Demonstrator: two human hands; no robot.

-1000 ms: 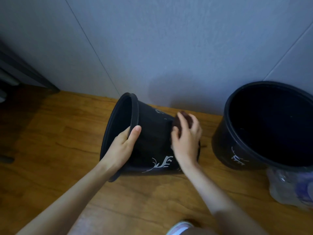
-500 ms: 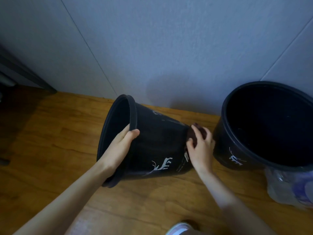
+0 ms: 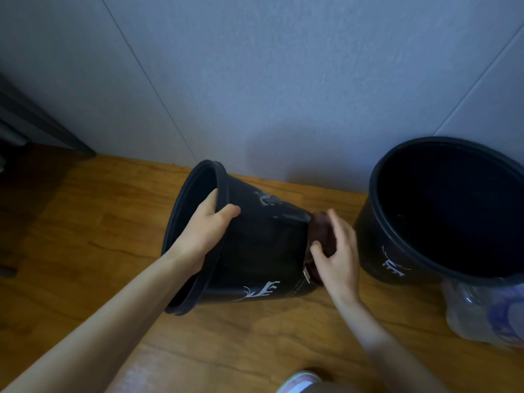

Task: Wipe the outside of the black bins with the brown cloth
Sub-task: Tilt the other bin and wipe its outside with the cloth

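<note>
Wood-grain floor [image 3: 85, 222] against pale panelled wall [image 3: 255, 80]. Tipped black bin [image 3: 263, 251] on its side near the floor's wall edge, white deer print, no readable text. Left hand [image 3: 204, 234] clamped on the rim. Right hand [image 3: 337, 256] pressing brown cloth [image 3: 321, 234] against the bin base. Upright black bin [image 3: 377, 251] just beside, same deer mark. Clear plastic package [image 3: 482, 316] at the right edge.
</note>
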